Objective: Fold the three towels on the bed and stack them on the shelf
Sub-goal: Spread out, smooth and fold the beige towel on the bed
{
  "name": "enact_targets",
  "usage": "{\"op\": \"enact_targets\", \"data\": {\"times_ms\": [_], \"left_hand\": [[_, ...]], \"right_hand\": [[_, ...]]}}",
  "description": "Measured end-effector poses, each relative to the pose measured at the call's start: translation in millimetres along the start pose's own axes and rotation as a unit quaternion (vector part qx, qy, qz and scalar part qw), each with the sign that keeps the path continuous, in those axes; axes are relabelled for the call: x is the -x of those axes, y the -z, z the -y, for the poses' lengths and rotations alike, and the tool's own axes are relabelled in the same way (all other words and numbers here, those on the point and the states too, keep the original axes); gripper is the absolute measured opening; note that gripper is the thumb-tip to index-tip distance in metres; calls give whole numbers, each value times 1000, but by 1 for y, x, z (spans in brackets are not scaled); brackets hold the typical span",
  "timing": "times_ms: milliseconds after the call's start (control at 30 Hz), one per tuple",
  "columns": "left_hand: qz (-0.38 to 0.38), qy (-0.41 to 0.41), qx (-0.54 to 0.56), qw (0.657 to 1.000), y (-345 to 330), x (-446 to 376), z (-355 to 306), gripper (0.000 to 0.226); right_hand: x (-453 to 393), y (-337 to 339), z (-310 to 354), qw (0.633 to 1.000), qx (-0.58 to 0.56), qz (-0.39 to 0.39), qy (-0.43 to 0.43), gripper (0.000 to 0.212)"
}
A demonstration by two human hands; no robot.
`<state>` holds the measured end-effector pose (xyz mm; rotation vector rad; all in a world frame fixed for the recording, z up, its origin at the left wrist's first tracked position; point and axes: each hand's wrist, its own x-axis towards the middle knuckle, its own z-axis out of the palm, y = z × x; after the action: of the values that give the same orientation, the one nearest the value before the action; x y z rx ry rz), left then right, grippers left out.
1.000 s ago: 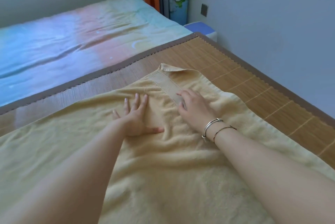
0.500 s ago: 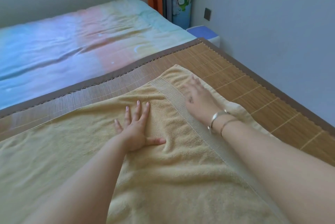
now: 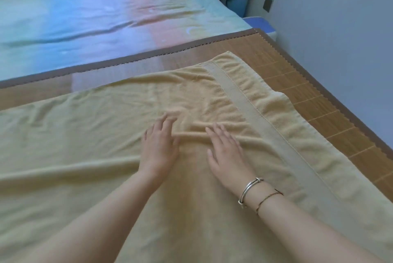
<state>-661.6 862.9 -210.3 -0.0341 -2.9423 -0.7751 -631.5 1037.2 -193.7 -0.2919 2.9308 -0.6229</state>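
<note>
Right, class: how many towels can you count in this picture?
1. A single yellow towel lies spread over the bamboo mat, with the left hand and right hand flat on it. Other towels may lie outside the view.

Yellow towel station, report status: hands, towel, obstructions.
Left hand and right hand flat, open on yellow towel. Towel spread on bamboo mat, wrinkled, unfolded. Nothing in the way.

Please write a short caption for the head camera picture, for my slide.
Both hands, left hand and right hand, press flat on a yellow towel spread over a bamboo mat.
</note>
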Motion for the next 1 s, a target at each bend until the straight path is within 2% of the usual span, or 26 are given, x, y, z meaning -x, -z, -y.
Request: {"op": "enact_targets", "data": {"times_ms": [100, 267, 367, 533, 700, 800, 867, 933, 1000], "left_hand": [[43, -10, -83, 996, 44, 64, 66, 54], [89, 9, -106, 990, 105, 150, 162, 45], [92, -8, -98, 991, 126, 191, 194, 37], [111, -51, -83, 989, 162, 259, 240, 44], [118, -152, -103, 976, 193, 324, 288, 29], [67, -191, -132, 970, 205, 361, 313, 27], [58, -184, -151, 970, 211, 378, 325, 27], [52, -139, -162, 976, 217, 392, 335, 29], [45, -92, -177, 979, 229, 415, 341, 20]], "right_hand": [[21, -16, 48, 998, -14, 39, 37, 56], [57, -58, 131, 992, -6, 88, 91, 59], [82, -80, 172, 988, 5, 103, 117, 60], [131, -112, 239, 980, 24, 123, 155, 59], [167, -151, 296, 974, 20, 83, 210, 47], [185, -174, 323, 957, 21, 23, 288, 29], [194, -182, 334, 945, 12, 30, 324, 26], [202, -189, 341, 940, 35, 80, 328, 31], [217, -192, 352, 939, 68, 127, 311, 29]]}}
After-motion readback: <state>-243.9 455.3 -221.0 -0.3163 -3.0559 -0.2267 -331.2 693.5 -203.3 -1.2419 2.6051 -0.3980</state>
